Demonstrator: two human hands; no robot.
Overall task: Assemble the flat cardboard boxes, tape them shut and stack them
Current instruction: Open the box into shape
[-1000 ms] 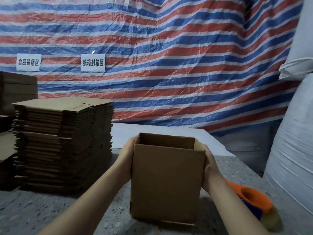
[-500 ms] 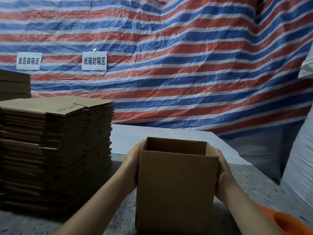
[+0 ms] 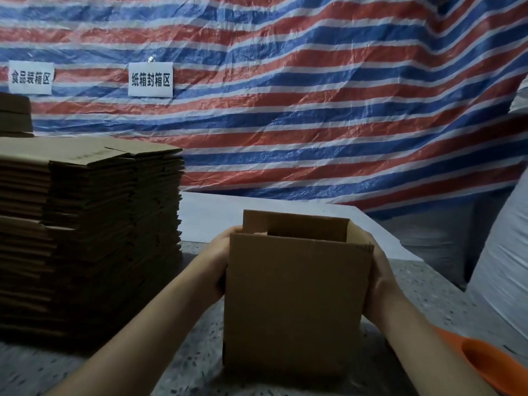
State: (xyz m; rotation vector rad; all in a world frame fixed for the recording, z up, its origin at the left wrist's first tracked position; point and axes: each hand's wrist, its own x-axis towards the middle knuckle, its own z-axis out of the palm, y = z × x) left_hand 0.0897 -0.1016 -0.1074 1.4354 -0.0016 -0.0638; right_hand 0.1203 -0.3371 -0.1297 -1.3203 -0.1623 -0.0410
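Observation:
An opened-up brown cardboard box stands upright on the speckled table, its top open. My left hand holds the box's left side near the top edge, and a left top flap leans inward there. My right hand holds the right side, fingers wrapped round the far corner. A tall stack of flat cardboard boxes stands to the left of the box, a short gap away.
An orange tape dispenser lies at the lower right, partly cut off. A white board lies behind the box. A striped tarp with two paper signs hangs behind. A white sack stands at right. More cardboard sits far left.
The box has shifted slightly right and nearer in view as my head moved. The left top flap has started folding inward. Both hands stay on the box's sides.

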